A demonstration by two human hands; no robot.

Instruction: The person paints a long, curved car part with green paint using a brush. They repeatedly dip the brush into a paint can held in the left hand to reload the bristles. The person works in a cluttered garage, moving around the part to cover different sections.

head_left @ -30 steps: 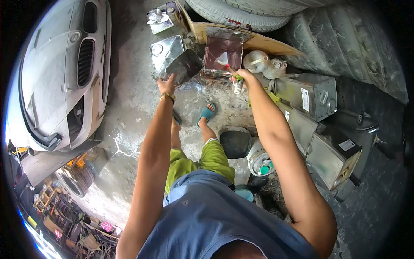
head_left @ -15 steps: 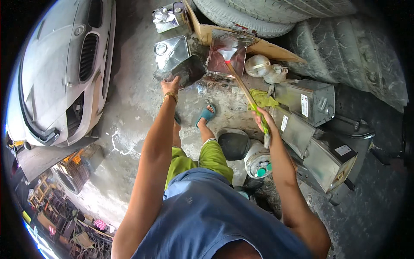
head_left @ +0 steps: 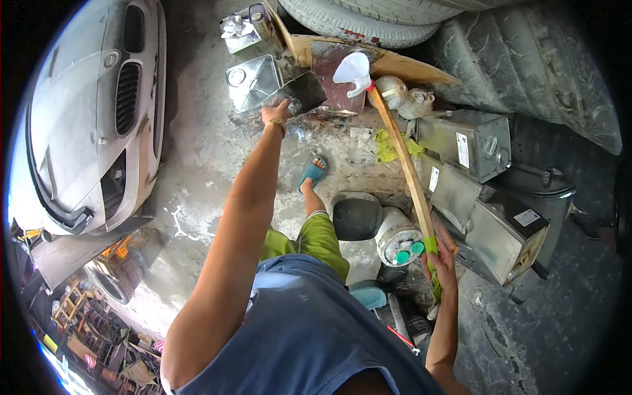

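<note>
My left hand [head_left: 275, 113], at the end of an outstretched arm, is closed on the near edge of a dark, box-shaped container [head_left: 304, 92]. Beside that container lies a square silver metal can [head_left: 253, 82] with a round cap. My right hand [head_left: 440, 263] grips a long wooden stick [head_left: 409, 172] by its green-wrapped end. On the stick's far end sits a white plastic scoop [head_left: 353, 69], funnel-like, with a red neck. The scoop hangs over a reddish-brown square can [head_left: 336, 89], hiding part of it, apart from the dark container.
At the right stand several square metal cans [head_left: 503, 237]. Large tires [head_left: 359, 23] lie at the back behind a cardboard sheet [head_left: 415, 69]. A white bucket [head_left: 395, 230] with green-capped bottles is near my right leg, beside a black square-topped thing [head_left: 356, 216]. A car [head_left: 85, 118] fills the left.
My right hand has drawn back toward me and right, lifting the stick and scoop off the reddish-brown can. My left hand has moved the dark container slightly right and up.
</note>
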